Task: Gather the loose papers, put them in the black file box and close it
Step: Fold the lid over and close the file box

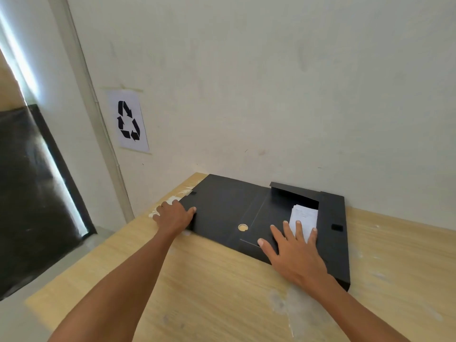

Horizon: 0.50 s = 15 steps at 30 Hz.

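Observation:
The black file box [222, 206] lies opened out flat on the wooden table against the wall. White papers [304, 219] lie in its right-hand tray, partly covered by an inner black flap [269, 218]. My left hand [174, 217] grips the outer left edge of the box's cover, thumb on top. My right hand [294, 253] rests flat with fingers spread over the flap and the papers' near edge. A round finger hole [243, 227] shows on the spine between my hands.
The wooden table [209, 292] runs up to a pale wall. A recycling sign [129, 122] is taped to the wall at the left. A dark panel [32, 193] leans beyond the table's left edge.

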Tool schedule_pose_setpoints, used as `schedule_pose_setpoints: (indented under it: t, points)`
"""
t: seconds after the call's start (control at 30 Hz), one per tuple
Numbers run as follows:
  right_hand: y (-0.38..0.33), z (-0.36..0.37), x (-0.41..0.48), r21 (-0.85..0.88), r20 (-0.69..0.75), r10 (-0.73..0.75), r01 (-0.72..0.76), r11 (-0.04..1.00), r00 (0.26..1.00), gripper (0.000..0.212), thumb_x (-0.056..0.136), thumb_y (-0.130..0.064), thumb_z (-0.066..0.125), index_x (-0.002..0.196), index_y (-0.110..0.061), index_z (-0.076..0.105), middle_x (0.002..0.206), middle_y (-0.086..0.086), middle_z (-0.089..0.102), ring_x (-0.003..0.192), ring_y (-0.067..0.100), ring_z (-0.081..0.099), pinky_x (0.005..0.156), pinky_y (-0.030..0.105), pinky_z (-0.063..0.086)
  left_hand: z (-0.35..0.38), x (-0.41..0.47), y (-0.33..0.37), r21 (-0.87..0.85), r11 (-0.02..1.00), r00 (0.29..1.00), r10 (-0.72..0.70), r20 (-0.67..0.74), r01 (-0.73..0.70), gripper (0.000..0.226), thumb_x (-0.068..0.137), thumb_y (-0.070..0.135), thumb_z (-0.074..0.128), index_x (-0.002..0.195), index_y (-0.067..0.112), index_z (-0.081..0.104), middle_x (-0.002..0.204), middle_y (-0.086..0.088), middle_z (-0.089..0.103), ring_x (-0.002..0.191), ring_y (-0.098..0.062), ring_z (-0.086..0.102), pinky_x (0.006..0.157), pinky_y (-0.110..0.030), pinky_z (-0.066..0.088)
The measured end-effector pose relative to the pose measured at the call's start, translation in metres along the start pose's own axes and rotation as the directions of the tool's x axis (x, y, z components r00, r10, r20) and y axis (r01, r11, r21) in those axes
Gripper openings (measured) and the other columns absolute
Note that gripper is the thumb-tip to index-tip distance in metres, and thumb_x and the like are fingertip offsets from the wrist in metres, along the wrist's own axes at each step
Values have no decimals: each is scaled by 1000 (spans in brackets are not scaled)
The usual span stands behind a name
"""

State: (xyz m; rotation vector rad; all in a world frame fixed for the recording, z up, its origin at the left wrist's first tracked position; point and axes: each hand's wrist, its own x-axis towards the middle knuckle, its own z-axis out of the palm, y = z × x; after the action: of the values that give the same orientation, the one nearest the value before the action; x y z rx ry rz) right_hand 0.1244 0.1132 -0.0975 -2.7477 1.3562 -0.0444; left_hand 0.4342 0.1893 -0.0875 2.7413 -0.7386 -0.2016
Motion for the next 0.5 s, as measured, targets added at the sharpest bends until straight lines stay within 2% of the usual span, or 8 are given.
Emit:
schedule_pose_setpoints:
  t: [0.3,0.4,0.5]
  points:
    - [0,2,2,-28,-5,3,-3,1000,1000,106,69,-79,-20,161,-34,10,170,7,2,155,37,-8,119,67,-7,2,9,-4,27,1000,999,1,-38,0,80,95,70,43,145,8,53,155,-16,43,145,-39,35,116,-57,30]
    - [-1,2,2,-33,-13,-3,3,999,1000,107,68,-78,-22,161,-34,10,170,7,2,155,38,-7,118,68,-6,-3,13,-4,-61,997,998,-47,-32,45,82,94,73,40,144,10,55,152,-18,45,142,-41,38,113,-56,32]
    - [-1,1,1,-40,-15,-3,2,999,1000,107,69,-78,-21,161,-34,10,170,7,3,155,38,-7,118,68,-7,-11,17,-2,-267,957,994,-113,8,111,83,90,74,42,139,9,58,146,-20,52,136,-43,45,110,-54,36]
